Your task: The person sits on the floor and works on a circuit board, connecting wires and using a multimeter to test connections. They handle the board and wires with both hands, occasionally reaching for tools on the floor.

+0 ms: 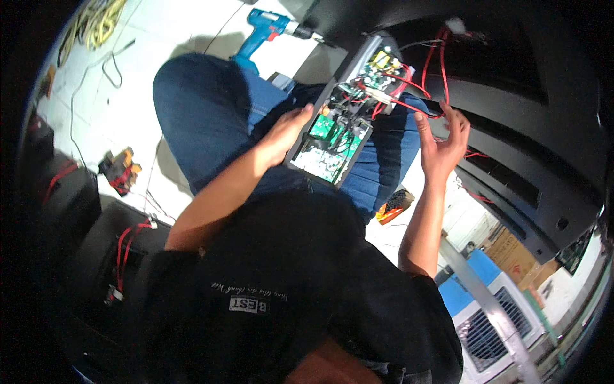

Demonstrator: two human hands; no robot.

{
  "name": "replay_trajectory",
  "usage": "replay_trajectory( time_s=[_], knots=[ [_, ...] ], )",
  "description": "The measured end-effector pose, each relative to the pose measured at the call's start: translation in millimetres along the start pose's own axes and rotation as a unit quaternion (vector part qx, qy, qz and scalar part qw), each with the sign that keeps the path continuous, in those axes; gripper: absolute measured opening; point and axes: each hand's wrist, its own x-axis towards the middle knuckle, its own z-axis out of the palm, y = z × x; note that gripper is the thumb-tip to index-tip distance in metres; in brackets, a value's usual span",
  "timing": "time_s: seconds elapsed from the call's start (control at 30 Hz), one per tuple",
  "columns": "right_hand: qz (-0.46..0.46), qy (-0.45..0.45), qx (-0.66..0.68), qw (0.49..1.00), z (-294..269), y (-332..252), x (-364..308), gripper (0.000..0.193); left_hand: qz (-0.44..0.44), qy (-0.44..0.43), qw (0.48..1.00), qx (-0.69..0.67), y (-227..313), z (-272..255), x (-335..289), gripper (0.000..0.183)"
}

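Left grip holds the circuit unit by its side, and I see right grip spread beside the red wires, whether touching them I cannot tell.

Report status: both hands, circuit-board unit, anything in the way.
Left hand gripping circuit-board unit by its edge. Right hand open beside red wires, contact unclear. Unit over lap, inside exposed. Black wires cross its boards.
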Motion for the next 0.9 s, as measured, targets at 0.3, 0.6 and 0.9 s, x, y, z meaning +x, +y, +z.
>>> replay_trajectory(
  time_s=[0.3,0.6,0.9],
  knots=[
    [0.359,0.133,0.527,0.759,78,29,-18,0.045,-0.034,0.084,0.991,0.096,2,19,-8,0.045],
    [0.249,0.085,0.332,0.906,96,15,13,0.040,-0.014,0.041,0.999,0.021,1,9,-1,0.041],
    [0.218,0.103,0.394,0.887,90,39,-37,0.049,0.034,0.063,0.996,0.046,4,9,6,0.032]
  ],
)
